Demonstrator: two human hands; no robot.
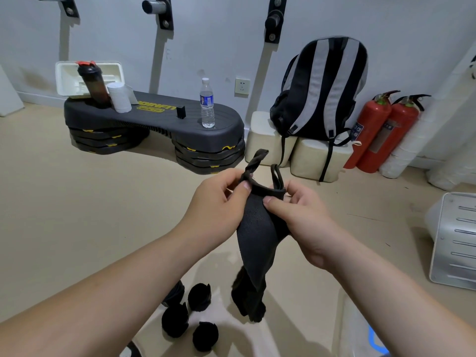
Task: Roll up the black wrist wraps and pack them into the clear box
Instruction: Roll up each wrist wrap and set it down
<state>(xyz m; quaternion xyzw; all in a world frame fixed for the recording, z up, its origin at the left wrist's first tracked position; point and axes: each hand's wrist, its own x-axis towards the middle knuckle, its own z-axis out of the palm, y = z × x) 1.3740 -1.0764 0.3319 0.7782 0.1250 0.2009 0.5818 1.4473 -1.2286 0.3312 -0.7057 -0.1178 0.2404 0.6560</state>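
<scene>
At centre, the left hand (219, 202) and right hand (301, 217) pinch the top of a hanging wrap (255, 228). Black rolls (199, 297) lie at lower centre.

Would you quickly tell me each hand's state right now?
Left hand: pinching the black fabric wrist wrap.
Right hand: pinching the same wrap.

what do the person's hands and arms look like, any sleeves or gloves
The left hand and right hand are bare: no gloves, rings or watch. Both forearms are bare too, no sleeves in view. Thumbnails are short and unpainted.
</scene>
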